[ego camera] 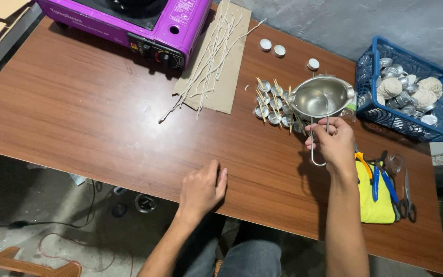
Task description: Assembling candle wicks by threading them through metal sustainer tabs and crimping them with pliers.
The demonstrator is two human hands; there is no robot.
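nearest, left hand [201, 189] loosely curled, holding nothing, knuckles resting on the wooden table [103, 118] near its front edge, as if to steady. further out, right hand [334, 143] pinching the wire handle of a steel pouring pot [320, 97], tipped over a cluster of small metal cups [274, 105] with stick-propped wicks. beyond, waxed wicks [211, 61] laid on cardboard [216, 77] beside a purple stove [144, 23]; blue basket [416, 128] far right.

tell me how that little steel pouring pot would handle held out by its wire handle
The pot looks thin-walled and empty, so probably light. Its bowl sits far out from the long wire handle that the right hand pinches, so it may dip or twist. The polished handle could be a bit slippery in bare fingers.
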